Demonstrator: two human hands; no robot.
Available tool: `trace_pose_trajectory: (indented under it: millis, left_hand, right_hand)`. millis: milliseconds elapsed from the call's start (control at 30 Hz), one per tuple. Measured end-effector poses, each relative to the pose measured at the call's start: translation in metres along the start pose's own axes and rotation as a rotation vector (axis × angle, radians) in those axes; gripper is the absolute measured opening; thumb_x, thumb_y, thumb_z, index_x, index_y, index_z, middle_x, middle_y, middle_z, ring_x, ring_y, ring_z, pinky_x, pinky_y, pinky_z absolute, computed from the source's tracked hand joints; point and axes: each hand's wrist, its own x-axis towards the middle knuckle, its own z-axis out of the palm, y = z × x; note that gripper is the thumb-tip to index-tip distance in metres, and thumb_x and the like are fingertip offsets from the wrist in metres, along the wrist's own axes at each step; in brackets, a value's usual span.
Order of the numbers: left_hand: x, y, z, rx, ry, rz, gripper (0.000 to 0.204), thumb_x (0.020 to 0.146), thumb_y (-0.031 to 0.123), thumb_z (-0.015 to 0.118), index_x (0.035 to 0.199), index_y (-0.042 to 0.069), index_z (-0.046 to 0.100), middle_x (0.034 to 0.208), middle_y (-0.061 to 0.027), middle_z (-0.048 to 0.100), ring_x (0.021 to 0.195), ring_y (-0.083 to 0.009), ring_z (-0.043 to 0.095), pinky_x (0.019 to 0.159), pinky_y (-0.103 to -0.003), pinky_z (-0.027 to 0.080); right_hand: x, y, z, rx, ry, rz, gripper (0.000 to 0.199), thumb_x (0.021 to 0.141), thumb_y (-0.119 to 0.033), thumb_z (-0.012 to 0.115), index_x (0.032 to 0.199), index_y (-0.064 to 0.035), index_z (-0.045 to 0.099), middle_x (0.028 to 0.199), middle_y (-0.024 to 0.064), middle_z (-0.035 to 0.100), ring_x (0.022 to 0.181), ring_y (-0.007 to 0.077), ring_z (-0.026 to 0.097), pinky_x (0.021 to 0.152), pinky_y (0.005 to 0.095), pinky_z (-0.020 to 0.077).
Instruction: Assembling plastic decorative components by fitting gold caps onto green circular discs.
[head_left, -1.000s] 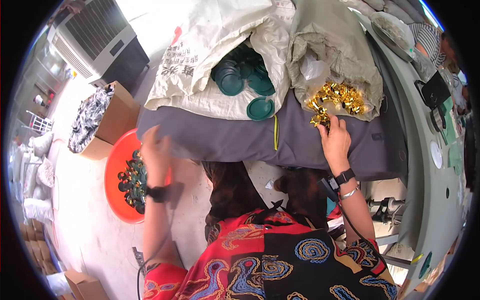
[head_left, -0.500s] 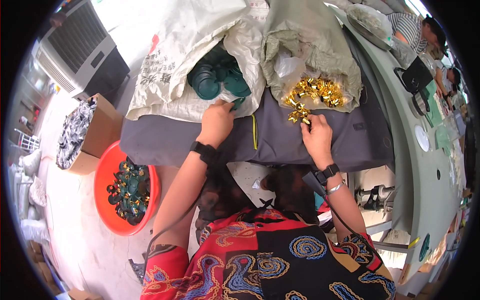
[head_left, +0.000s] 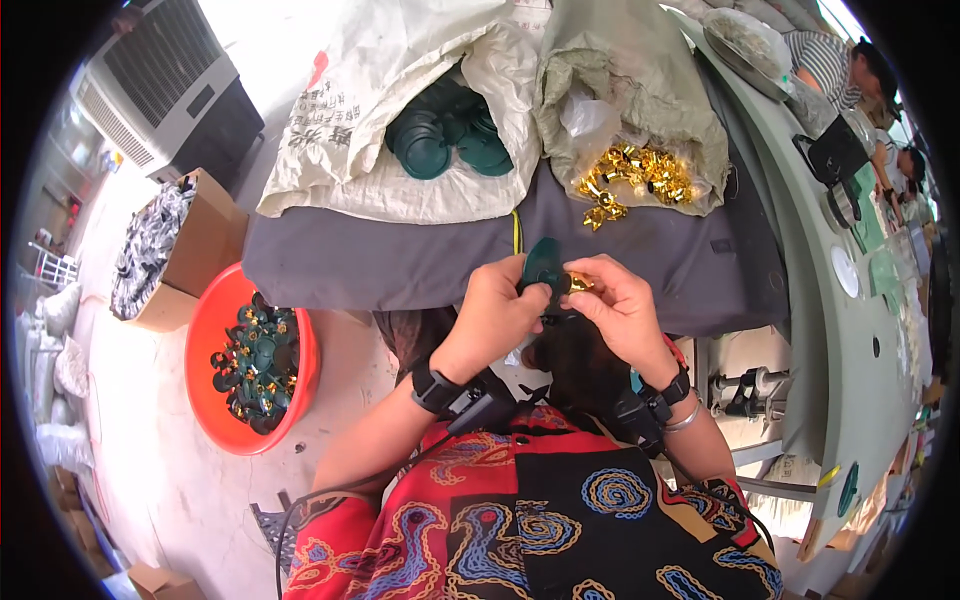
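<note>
Over the front edge of the dark cloth-covered table (head_left: 380, 262), my two hands are close together. My left hand (head_left: 497, 312) grips a dark green disc (head_left: 543, 263), tilted nearly on edge. In the fingertips of my right hand (head_left: 622, 308) is a small shiny gold piece (head_left: 578, 283), held against or right beside the disc; I cannot tell whether they are joined. Behind my left hand, a white woven sack (head_left: 340, 180) lies with its mouth open on several green discs (head_left: 425, 150). Behind my right hand, a greenish sack (head_left: 690, 110) spills many gold pieces (head_left: 640, 172).
On the floor at left stands an orange-red basin (head_left: 205, 400) of green discs with gold pieces. Near it are a cardboard box (head_left: 212, 235) of grey strips and an air cooler (head_left: 165, 90). A long grey-green table (head_left: 800, 260) runs along the right, where other people (head_left: 830, 65) sit.
Both hands have drawn back from the sacks and come together, the left bringing a green disc and the right a gold piece. The view has shifted slightly.
</note>
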Motion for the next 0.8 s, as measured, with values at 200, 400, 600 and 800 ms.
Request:
trace_pose_trajectory:
  millis: [200,400,600,800]
  left_hand:
    - [-0.005,-0.008,0.016,0.119,0.101,0.229,0.009,0.079,0.002,0.059,0.083,-0.005,0.06,0.07,-0.02,0.061,0.06,-0.0287,0.061,0.055,-0.038,0.046]
    - [-0.011,-0.008,0.017,0.404,0.161,0.481,0.009,0.073,-0.001,0.058,0.081,-0.005,0.055,0.072,-0.0229,0.056,0.066,-0.0418,0.057,0.057,-0.046,0.045]
    - [-0.02,-0.006,0.014,0.752,0.084,0.645,0.019,0.07,0.0,0.06,0.087,-0.003,0.053,0.077,-0.0176,0.053,0.062,-0.0367,0.057,0.054,-0.047,0.046]
    - [-0.022,-0.011,-0.008,0.601,0.072,0.732,0.027,0.075,-0.004,0.06,0.102,-0.003,0.058,0.075,-0.0144,0.055,0.061,-0.03,0.059,0.051,-0.038,0.044]
  right_hand:
    - [-0.002,-0.021,0.006,-0.338,-0.014,-0.158,0.028,0.082,0.001,0.068,0.109,0.0003,0.06,0.096,0.0096,0.059,0.079,0.0203,0.063,0.069,0.0294,0.0513]
    - [-0.002,-0.028,0.009,-0.734,-0.036,-0.369,0.024,0.079,0.0,0.069,0.1,0.0023,0.059,0.092,0.0156,0.059,0.075,0.0325,0.061,0.064,0.0372,0.0495]
    - [0.0,-0.022,0.01,-0.02,-0.088,0.196,0.013,0.087,-0.007,0.066,0.093,0.0037,0.061,0.078,0.0081,0.063,0.06,0.0188,0.06,0.054,0.0299,0.0502]
    - [0.002,-0.017,0.022,0.448,-0.101,0.446,0.019,0.093,-0.018,0.064,0.093,0.0007,0.063,0.073,0.0023,0.062,0.056,0.0082,0.058,0.05,0.0238,0.0494]
